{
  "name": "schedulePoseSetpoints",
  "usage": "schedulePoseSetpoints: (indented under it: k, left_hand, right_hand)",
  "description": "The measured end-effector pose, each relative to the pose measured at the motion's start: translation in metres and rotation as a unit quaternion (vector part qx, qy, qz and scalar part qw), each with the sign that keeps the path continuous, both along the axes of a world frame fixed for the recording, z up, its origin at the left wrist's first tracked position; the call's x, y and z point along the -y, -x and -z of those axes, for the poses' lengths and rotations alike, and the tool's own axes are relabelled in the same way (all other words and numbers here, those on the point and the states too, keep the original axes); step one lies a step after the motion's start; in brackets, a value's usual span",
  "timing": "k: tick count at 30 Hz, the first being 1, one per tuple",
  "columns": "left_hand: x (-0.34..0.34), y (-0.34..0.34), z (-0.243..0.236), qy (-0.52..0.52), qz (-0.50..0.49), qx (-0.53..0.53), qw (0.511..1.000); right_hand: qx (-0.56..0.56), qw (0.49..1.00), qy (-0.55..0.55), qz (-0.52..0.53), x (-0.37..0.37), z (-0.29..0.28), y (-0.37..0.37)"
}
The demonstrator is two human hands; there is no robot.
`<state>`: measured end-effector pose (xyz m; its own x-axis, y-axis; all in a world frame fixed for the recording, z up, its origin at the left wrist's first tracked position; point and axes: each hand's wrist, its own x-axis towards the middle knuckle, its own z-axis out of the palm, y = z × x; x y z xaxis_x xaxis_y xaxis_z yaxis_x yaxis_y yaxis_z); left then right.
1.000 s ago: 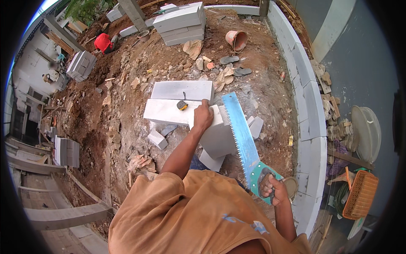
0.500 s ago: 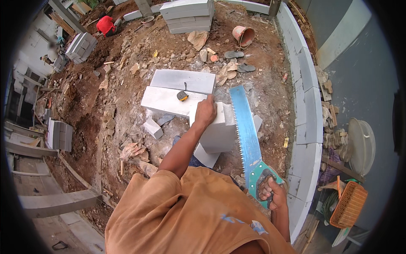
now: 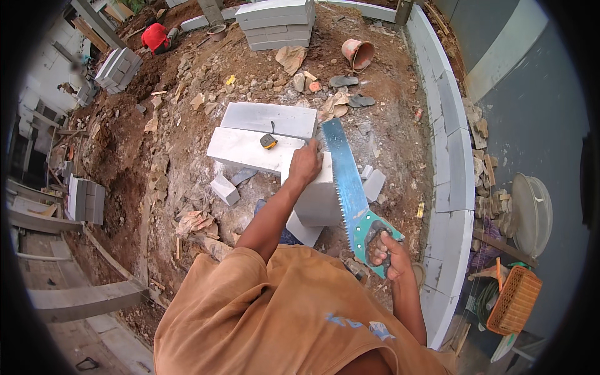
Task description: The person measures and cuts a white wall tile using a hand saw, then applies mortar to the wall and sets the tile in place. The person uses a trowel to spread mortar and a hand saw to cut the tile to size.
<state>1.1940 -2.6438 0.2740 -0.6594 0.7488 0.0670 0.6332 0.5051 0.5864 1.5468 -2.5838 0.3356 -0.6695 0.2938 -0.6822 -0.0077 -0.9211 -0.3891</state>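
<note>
My right hand (image 3: 385,250) is wrapped around the teal handle of a large handsaw (image 3: 347,170). Its blue toothed blade points away from me, just right of a white lightweight concrete block (image 3: 317,203). My left hand (image 3: 305,164) grips the top of that block, the fingertips near its far edge. Behind it lie two more pale blocks side by side, a nearer one (image 3: 240,149) and a farther one (image 3: 269,117). A black and yellow tape measure (image 3: 269,141) rests on the nearer one. Small block offcuts (image 3: 374,185) lie on the ground beyond the blade.
A low block wall (image 3: 453,181) runs along the right. Stacked blocks (image 3: 275,25), a tipped bucket (image 3: 357,55) and sandals (image 3: 360,100) are farther off. A person in red (image 3: 154,39) crouches far left. An orange basket (image 3: 514,301) sits beyond the wall. Rubble covers the ground.
The saw has moved left and slightly away from me with my right hand. A narrow piece at the block's right end is no longer there. My left hand stays on the block.
</note>
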Motion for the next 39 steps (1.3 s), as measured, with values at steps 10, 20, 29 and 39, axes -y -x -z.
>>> schedulePoseSetpoints:
  k: [10, 20, 29, 39]
  left_hand:
    - [-0.012, -0.01, 0.0, -0.015, -0.007, 0.01, 1.0]
    - [-0.002, -0.006, 0.0, -0.056, 0.021, 0.005, 0.998]
    - [0.006, 0.012, 0.008, -0.027, -0.015, -0.009, 0.999]
    - [0.004, -0.007, 0.0, -0.056, 0.02, 0.029, 0.998]
  right_hand:
    - [0.013, 0.999, -0.042, 0.023, 0.038, -0.054, -0.082]
    - [0.012, 1.0, -0.003, 0.005, 0.016, -0.007, -0.026]
    - [0.027, 0.998, -0.039, 0.028, 0.039, -0.036, -0.064]
    - [0.053, 0.997, -0.059, -0.001, 0.032, -0.023, -0.021]
